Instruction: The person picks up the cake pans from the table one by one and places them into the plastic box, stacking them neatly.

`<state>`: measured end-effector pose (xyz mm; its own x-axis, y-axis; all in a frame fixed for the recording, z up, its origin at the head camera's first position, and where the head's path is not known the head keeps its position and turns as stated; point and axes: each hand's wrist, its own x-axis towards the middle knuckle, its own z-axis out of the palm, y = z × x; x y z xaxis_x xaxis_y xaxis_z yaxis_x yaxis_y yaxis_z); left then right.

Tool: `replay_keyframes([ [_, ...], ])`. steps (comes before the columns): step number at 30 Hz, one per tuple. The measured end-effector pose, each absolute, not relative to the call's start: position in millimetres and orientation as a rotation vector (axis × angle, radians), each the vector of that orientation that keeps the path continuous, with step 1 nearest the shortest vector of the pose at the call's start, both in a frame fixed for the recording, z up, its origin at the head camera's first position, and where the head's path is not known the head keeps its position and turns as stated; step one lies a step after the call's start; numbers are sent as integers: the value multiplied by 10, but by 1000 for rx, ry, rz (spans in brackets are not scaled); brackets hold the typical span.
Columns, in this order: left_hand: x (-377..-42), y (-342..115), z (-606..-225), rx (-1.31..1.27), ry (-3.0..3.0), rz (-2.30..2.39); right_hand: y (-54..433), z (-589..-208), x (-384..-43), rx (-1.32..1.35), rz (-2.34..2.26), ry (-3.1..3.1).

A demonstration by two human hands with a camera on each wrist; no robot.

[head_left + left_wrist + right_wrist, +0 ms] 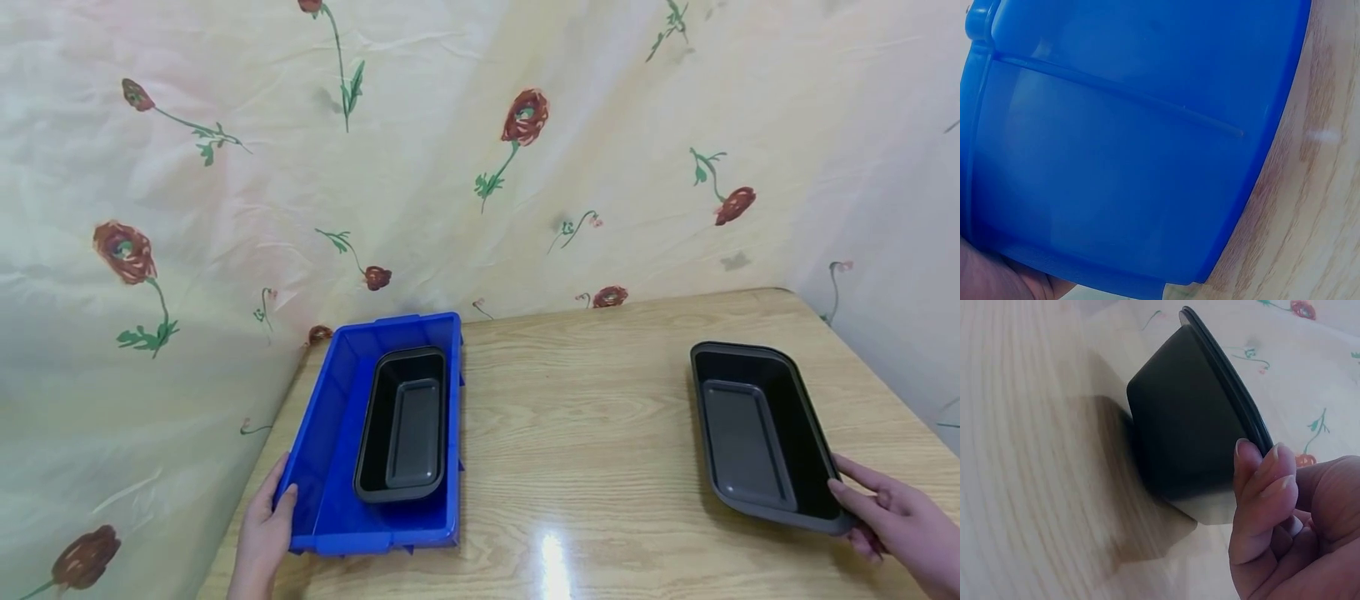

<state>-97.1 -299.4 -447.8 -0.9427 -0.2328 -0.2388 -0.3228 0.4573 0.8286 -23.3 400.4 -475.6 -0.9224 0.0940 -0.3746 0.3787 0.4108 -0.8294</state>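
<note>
The right grip (pixel 888 510) pinches the near-right corner of a dark pan (pixel 750 442), hollow side up at the counter's right; its long axis runs away from the person, far end slanting left. The left grip (pixel 266 523) holds the blue bin (pixel 321 492) containing a second pan (pixel 415 433), both lengthwise away.

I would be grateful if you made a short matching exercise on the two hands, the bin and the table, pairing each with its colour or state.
Column one:
1. Left hand
2. Right hand
3. Bin
4. Table

Column two:
A. Grips a dark pan by its corner
B. Light brown, with wood grain
C. Grips the bin's edge
D. Blue, with a second pan inside

Pairs: 1-C, 2-A, 3-D, 4-B
</note>
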Motion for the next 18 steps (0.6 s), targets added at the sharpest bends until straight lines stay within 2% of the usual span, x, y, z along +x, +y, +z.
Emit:
replay_keyframes([
  [8, -971, -2988, -4468, -475, 2619, 1509, 3958, -4750, -209, 399, -1589, 2420],
  [18, -966, -2997, -4483, -492, 2615, 1517, 3830, -4553, -222, 414, -1572, 2477],
])
